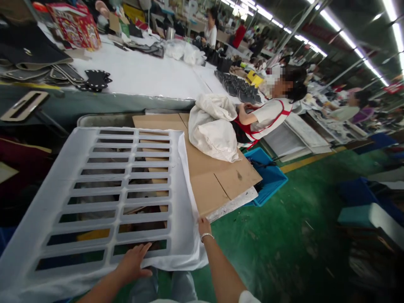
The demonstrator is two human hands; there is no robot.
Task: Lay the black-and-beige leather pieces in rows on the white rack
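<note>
Two columns of long slots cut through a white sheet (94, 176), which lies spread over cardboard (208, 176) straight ahead. Its near left corner runs out of frame, and what sits beneath shows only through the slots. Left hand (135, 264) lies open and flat on the near edge. Right hand (204, 226) is closed on the right edge, fingertips hidden. Sheet's long axis runs away from the person; slots lie crosswise. Green floor (284, 244) is open to the right, and a blue crate (271, 179) sits just beside the cardboard.
</note>
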